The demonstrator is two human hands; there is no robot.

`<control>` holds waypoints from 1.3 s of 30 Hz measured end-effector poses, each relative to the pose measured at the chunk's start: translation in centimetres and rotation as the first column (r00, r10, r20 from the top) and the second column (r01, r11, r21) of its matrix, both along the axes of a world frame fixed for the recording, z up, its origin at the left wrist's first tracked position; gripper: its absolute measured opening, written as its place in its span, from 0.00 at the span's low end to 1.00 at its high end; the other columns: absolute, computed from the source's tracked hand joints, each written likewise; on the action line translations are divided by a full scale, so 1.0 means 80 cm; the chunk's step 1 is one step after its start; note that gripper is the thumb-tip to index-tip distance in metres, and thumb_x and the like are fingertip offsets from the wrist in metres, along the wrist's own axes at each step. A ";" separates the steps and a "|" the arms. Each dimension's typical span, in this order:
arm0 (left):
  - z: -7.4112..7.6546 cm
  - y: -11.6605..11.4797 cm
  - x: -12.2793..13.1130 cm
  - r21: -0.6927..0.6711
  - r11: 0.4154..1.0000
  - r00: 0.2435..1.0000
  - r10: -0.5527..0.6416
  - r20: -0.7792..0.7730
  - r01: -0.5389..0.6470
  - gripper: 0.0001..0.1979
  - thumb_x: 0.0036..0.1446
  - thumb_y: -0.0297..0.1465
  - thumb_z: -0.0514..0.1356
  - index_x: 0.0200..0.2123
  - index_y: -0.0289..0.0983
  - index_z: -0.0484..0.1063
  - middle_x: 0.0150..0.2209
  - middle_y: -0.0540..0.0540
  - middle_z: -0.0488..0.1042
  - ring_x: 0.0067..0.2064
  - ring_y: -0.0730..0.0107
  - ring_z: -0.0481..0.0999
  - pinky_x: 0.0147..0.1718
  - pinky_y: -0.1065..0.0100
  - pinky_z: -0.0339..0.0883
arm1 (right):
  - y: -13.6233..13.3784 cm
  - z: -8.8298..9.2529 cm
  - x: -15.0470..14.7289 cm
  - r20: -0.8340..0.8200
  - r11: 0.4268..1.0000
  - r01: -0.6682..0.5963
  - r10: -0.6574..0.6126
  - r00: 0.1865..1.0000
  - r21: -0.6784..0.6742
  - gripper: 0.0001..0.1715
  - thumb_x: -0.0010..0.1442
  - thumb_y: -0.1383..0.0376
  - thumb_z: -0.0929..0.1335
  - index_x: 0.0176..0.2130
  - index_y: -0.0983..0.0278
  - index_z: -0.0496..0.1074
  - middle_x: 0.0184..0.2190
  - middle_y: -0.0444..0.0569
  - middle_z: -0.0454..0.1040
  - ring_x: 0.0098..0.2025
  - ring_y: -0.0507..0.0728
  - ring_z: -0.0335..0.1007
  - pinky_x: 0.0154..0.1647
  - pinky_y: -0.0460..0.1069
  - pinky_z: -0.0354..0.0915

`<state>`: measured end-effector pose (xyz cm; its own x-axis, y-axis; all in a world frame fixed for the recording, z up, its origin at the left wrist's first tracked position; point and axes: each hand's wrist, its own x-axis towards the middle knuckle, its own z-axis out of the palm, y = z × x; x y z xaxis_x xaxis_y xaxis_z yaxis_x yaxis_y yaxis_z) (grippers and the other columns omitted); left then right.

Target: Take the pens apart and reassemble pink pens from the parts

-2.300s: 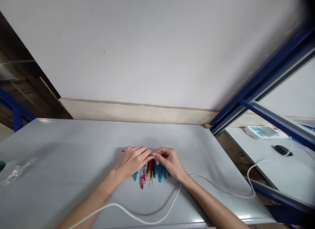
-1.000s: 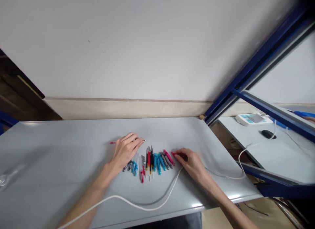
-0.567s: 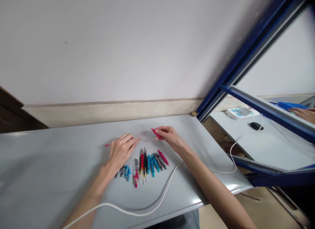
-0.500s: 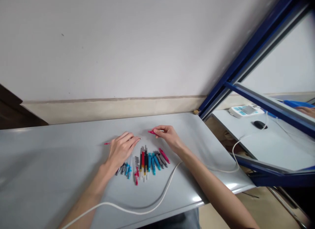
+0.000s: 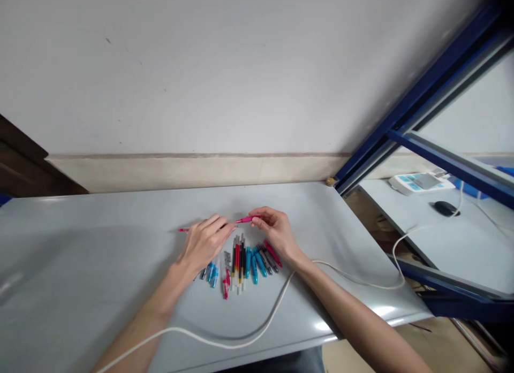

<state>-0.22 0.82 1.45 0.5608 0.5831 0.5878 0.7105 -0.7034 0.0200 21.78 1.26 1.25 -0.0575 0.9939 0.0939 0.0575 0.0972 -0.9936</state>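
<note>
My left hand [image 5: 205, 242], fingers closed, pinches a slim pen piece whose small tip shows at the fingertips. A pink pen end [image 5: 183, 230] shows beyond the other side of this hand; whether it belongs to the same piece is hidden. My right hand [image 5: 275, 229] grips a pink pen barrel [image 5: 244, 219] between thumb and fingers, its end close to the left fingertips. Just below the hands lie several ink refills [image 5: 237, 258] in black and red, blue barrels [image 5: 254, 263], grey barrels [image 5: 269, 258], another pink barrel [image 5: 273, 253], and clear pen parts with blue [image 5: 213, 275] and pink [image 5: 226, 284] ends.
A white cable [image 5: 225, 345] runs across the grey table [image 5: 100, 266] under my arms. The wall stands behind. To the right, beyond a blue frame [image 5: 373, 129], another table holds a black mouse [image 5: 446, 208] and a white device [image 5: 421, 183].
My right hand has brought the pink barrel up to my left fingertips, closing the gap between them. The view has shifted slightly, and the loose pen parts lie as before.
</note>
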 end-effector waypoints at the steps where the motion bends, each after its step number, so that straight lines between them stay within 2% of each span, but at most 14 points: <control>1: 0.000 0.000 0.000 0.001 1.000 1.000 0.003 0.004 -0.003 0.14 0.72 0.29 0.53 0.34 0.37 0.75 0.29 0.49 0.73 0.32 0.71 0.69 0.27 0.66 0.55 | 0.000 -0.001 0.000 0.015 1.000 -0.001 0.001 1.000 0.002 0.15 0.57 0.56 0.74 0.40 0.64 0.79 0.34 0.50 0.80 0.35 0.56 0.75 0.42 0.52 0.70; 4: -0.002 0.000 0.000 0.013 1.000 1.000 0.011 0.013 -0.011 0.14 0.71 0.29 0.53 0.35 0.37 0.76 0.28 0.49 0.73 0.33 0.71 0.70 0.26 0.66 0.55 | 0.000 -0.001 0.002 0.066 1.000 0.001 -0.002 0.998 0.022 0.15 0.59 0.56 0.73 0.40 0.65 0.79 0.31 0.49 0.79 0.33 0.56 0.73 0.39 0.51 0.69; 9: -0.005 0.000 0.000 0.014 1.000 1.000 0.010 0.013 -0.010 0.13 0.71 0.28 0.53 0.38 0.38 0.76 0.29 0.49 0.73 0.33 0.71 0.70 0.27 0.66 0.55 | 0.002 -0.001 0.003 0.114 0.999 0.009 -0.014 0.993 0.047 0.14 0.60 0.55 0.72 0.38 0.64 0.79 0.32 0.49 0.79 0.33 0.56 0.71 0.38 0.51 0.67; 15: -0.001 -0.003 0.000 -0.028 0.999 1.000 -0.020 0.016 0.021 0.13 0.72 0.29 0.52 0.37 0.37 0.75 0.30 0.49 0.74 0.33 0.71 0.71 0.28 0.67 0.57 | 0.003 -0.001 0.004 0.087 0.999 -0.039 0.037 0.996 0.028 0.14 0.60 0.56 0.72 0.38 0.64 0.80 0.28 0.47 0.76 0.31 0.55 0.69 0.37 0.50 0.66; 19: 0.001 -0.003 -0.002 -0.037 0.999 0.999 0.004 0.043 -0.003 0.13 0.72 0.30 0.52 0.39 0.37 0.76 0.30 0.49 0.74 0.33 0.72 0.71 0.27 0.68 0.58 | 0.003 0.001 0.007 0.099 0.999 -0.003 -0.001 0.995 0.038 0.13 0.60 0.57 0.72 0.37 0.64 0.81 0.29 0.48 0.76 0.32 0.55 0.68 0.37 0.50 0.65; 23: 0.002 -0.003 -0.002 -0.028 1.000 0.999 -0.012 0.038 0.013 0.13 0.72 0.29 0.52 0.38 0.36 0.76 0.29 0.50 0.72 0.32 0.72 0.71 0.28 0.68 0.59 | 0.002 0.002 0.005 0.088 0.998 -0.053 0.051 0.995 0.024 0.14 0.59 0.56 0.72 0.36 0.64 0.80 0.30 0.48 0.77 0.32 0.55 0.67 0.37 0.50 0.65; 27: 0.005 -0.005 0.000 -0.044 0.999 0.999 -0.029 0.027 0.030 0.13 0.72 0.29 0.51 0.39 0.36 0.76 0.30 0.49 0.74 0.32 0.72 0.73 0.29 0.69 0.62 | 0.001 0.003 0.005 0.124 0.998 -0.066 0.063 0.990 0.018 0.16 0.62 0.55 0.71 0.36 0.66 0.80 0.26 0.46 0.74 0.28 0.53 0.64 0.32 0.48 0.62; 29: 0.007 -0.006 0.000 -0.058 0.998 0.999 -0.028 0.016 0.029 0.13 0.72 0.29 0.51 0.41 0.36 0.76 0.30 0.49 0.74 0.32 0.71 0.73 0.29 0.68 0.63 | 0.000 0.002 0.005 0.141 0.996 -0.091 0.089 0.986 0.011 0.19 0.64 0.54 0.69 0.34 0.66 0.79 0.23 0.45 0.72 0.26 0.52 0.62 0.28 0.47 0.60; 31: 0.007 -0.006 -0.001 -0.083 0.996 0.999 -0.032 0.014 0.033 0.12 0.73 0.29 0.50 0.46 0.37 0.75 0.32 0.49 0.74 0.33 0.70 0.74 0.30 0.68 0.65 | -0.001 0.002 0.004 0.130 0.993 -0.115 0.112 0.985 0.018 0.19 0.64 0.54 0.69 0.32 0.66 0.79 0.23 0.45 0.72 0.24 0.51 0.61 0.27 0.47 0.60; 33: 0.005 -0.007 0.000 -0.116 0.993 1.000 -0.024 0.014 0.025 0.15 0.73 0.29 0.50 0.57 0.37 0.70 0.35 0.48 0.75 0.36 0.68 0.76 0.33 0.68 0.67 | -0.003 0.003 0.003 0.097 0.992 -0.108 0.101 0.990 0.067 0.14 0.64 0.57 0.71 0.34 0.65 0.79 0.26 0.46 0.75 0.26 0.52 0.66 0.30 0.47 0.64; 35: 0.003 -0.008 0.003 -0.146 0.989 1.000 0.011 -0.002 -0.012 0.20 0.73 0.30 0.49 0.66 0.38 0.60 0.38 0.46 0.76 0.38 0.66 0.77 0.34 0.67 0.69 | -0.005 0.006 0.001 0.104 0.978 -0.092 0.073 0.992 0.188 0.08 0.63 0.61 0.72 0.37 0.64 0.80 0.32 0.48 0.79 0.32 0.55 0.73 0.37 0.50 0.69; 37: 0.002 -0.008 0.006 -0.170 0.984 0.998 0.057 -0.029 -0.061 0.24 0.73 0.31 0.49 0.70 0.40 0.53 0.41 0.45 0.77 0.39 0.65 0.78 0.34 0.67 0.69 | -0.009 0.008 0.002 0.168 0.930 -0.099 0.041 0.985 0.353 0.06 0.65 0.64 0.71 0.39 0.62 0.81 0.36 0.50 0.81 0.39 0.57 0.76 0.44 0.52 0.71; 39: 0.001 -0.008 0.007 -0.190 0.978 0.996 0.081 -0.041 -0.088 0.26 0.73 0.32 0.50 0.71 0.41 0.49 0.43 0.44 0.76 0.40 0.63 0.79 0.34 0.67 0.70 | -0.013 0.009 0.003 0.231 0.860 -0.127 0.011 0.973 0.494 0.09 0.67 0.67 0.69 0.41 0.60 0.82 0.39 0.51 0.81 0.42 0.58 0.77 0.47 0.53 0.72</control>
<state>0.36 0.14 1.53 0.5220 0.7291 0.4426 0.7698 -0.6262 0.1237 22.04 0.22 2.00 -0.2001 0.8067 0.5561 0.2353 0.5906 -0.7719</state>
